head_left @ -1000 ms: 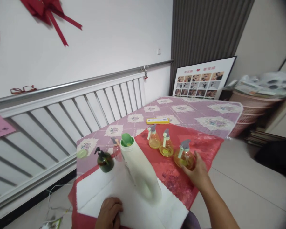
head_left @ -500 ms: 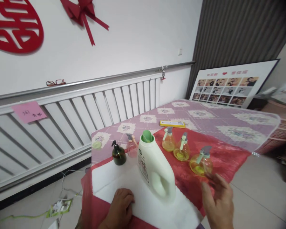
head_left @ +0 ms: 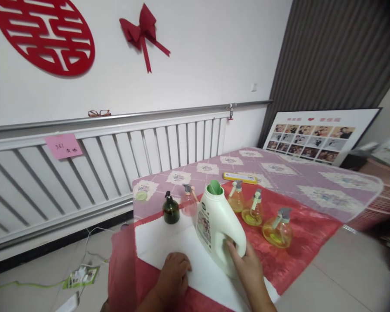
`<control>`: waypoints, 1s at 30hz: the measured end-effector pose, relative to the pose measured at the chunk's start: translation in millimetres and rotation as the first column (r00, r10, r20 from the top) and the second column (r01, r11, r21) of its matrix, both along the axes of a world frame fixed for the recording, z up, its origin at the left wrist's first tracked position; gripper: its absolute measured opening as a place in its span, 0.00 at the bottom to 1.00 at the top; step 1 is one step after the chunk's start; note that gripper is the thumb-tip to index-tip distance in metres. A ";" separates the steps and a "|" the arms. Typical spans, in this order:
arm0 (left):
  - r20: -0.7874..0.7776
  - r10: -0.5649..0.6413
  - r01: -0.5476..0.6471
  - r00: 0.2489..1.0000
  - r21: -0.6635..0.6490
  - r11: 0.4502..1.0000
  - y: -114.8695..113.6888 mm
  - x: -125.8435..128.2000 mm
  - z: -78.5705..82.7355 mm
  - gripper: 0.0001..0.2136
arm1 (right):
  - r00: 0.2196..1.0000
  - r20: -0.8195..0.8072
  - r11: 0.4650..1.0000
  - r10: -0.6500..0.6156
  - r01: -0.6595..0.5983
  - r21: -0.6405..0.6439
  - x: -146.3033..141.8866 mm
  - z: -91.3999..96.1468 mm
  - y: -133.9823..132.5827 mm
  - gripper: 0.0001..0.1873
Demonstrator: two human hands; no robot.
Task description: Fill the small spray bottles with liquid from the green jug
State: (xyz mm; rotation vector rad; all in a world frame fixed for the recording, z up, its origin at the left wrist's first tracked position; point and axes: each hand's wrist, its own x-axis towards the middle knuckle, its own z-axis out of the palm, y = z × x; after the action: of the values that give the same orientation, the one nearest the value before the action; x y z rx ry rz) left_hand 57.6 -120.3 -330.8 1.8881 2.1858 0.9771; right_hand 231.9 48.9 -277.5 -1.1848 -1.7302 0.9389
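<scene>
My right hand [head_left: 247, 264] is closed round the handle of a big pale green laundry detergent jug [head_left: 217, 221], which stands on a white sheet [head_left: 162, 242]. A green measuring insert shows in the jug's open mouth. Loosely curled, my left hand [head_left: 175, 275] rests on the sheet in front of the jug, with no object visible in it. Right of the jug, on a red cloth, are three round clear spray bottles with yellow liquid: a near one [head_left: 277, 232], a middle one [head_left: 251, 214] and a far one [head_left: 236, 201]. A dark green pump bottle [head_left: 170, 211] and a clear pinkish spray bottle [head_left: 189, 203] stand to its left.
A yellow-edged flat case [head_left: 239, 177] and a pale green round lid [head_left: 142, 195] lie on the purple patterned tablecloth [head_left: 211, 177]. Behind the table runs a white radiator [head_left: 182, 143]. Cables and a power strip [head_left: 81, 277] lie on the floor at left.
My right hand has moved left from beside the near spray bottle and taken hold of the jug's handle. My left hand stays on the sheet. The camera view has shifted slightly.
</scene>
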 end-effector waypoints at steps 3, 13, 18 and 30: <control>0.008 0.011 -0.011 1.000 -0.026 1.000 0.1 -0.6 -2.8 0.18 | 1.000 0.007 1.000 -0.015 0.015 0.010 -2.5 1.4 3.7 0.24; 0.022 0.017 -0.017 1.000 -0.018 1.000 0.8 -1.2 -2.7 0.17 | 0.994 0.041 0.995 -0.104 0.103 0.016 -6.2 10.6 -1.4 0.25; 0.024 0.023 -0.022 0.999 -0.013 1.000 1.1 -0.1 -2.0 0.17 | 0.990 0.067 0.992 -0.123 0.124 -0.003 -6.4 11.3 1.3 0.24; 0.067 0.017 -0.017 0.998 0.009 1.000 0.0 -3.6 -4.4 0.19 | 0.978 0.119 0.985 -0.173 0.175 -0.005 -6.5 18.3 -4.3 0.23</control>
State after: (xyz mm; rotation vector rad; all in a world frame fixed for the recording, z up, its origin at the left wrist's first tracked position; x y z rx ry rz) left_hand 54.1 -120.3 -335.3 1.8163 2.1675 1.0391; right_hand 225.4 44.6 -259.2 -1.4018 -1.6814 0.7920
